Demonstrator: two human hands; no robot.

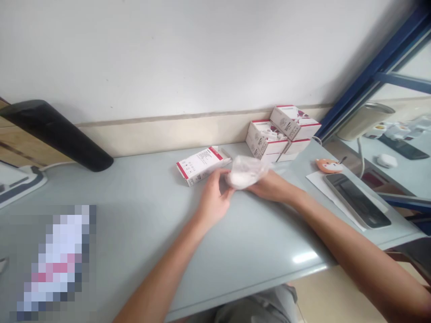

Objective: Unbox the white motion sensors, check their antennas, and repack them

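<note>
Fingers of the left hand and right hand (partly hidden) hold a white item, apparently unboxed but still wrapped.

Counter: grey-green, glossy. Lying on it: one white-and-red carton; stacked matching cartons at the rear; an orange animal-faced item; white paper, partly covered by a smartphone.

We see white through a clear crinkled plastic bag, red bands and dark print on a white cardboard carton, red trim on stacked white cardboard boxes, a smooth grey-green desk, a black-faced rectangular phone and an orange-and-white rounded trinket.
</note>
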